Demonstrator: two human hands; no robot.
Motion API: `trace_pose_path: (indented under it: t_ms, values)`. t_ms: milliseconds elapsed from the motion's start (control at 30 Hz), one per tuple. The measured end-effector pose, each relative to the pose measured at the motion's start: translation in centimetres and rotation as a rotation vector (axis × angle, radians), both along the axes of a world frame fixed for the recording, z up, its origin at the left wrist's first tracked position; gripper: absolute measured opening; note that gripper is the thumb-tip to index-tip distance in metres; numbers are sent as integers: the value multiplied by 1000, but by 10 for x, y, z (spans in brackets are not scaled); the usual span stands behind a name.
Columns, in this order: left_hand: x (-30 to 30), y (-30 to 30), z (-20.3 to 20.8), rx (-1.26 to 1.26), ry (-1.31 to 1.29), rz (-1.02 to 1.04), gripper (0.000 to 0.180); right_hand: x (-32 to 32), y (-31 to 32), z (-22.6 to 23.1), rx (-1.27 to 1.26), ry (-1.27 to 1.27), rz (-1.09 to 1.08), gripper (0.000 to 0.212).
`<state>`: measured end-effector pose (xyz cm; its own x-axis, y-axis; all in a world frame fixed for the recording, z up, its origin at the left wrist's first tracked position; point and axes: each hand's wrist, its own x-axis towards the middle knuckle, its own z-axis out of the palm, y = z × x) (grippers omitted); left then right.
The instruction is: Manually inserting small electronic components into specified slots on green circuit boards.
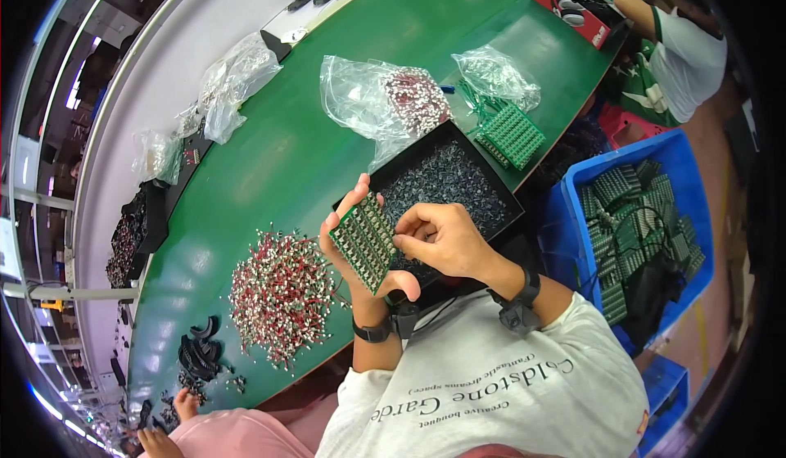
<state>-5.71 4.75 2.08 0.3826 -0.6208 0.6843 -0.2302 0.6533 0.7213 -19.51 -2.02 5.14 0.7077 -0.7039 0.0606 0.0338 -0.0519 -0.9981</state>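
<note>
Gripping the green circuit-board panel [363, 243] near the black tray [501, 194], the left hand [350, 276] is tilting it — presumably keeping its face reachable — while the right hand [449, 243] is pinching at its edge, whether grasping anything one cannot tell.

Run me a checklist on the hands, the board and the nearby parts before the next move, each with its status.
1. Board supported: ok. The left hand holds the green board up at a tilt.
2. Right hand at the board: ok. Its fingertips are bunched by the board's right edge.
3. Small part between those fingertips: cannot tell; too small to make out.
4. Dark parts within reach: ok. They lie in the black tray just beyond the hands.
5. Red-and-white parts contained: not ok. They lie in a loose heap on the green table.
</note>
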Motion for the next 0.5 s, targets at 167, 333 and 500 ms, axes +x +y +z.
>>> trace_pose_path:
  t_ms: [167, 333, 500]
  values:
    - [0, -1, -6, 5, -121, -1, 132, -3, -11, -11, 75, 37, 36, 12]
    - [4, 0, -4, -21, -248, 57, 126, -9, -17, -21, 135, 86, 78, 13]
    - [1, 0, -3, -74, -136, 40, 126, -6, -15, -8, 57, 16, 112, 17]
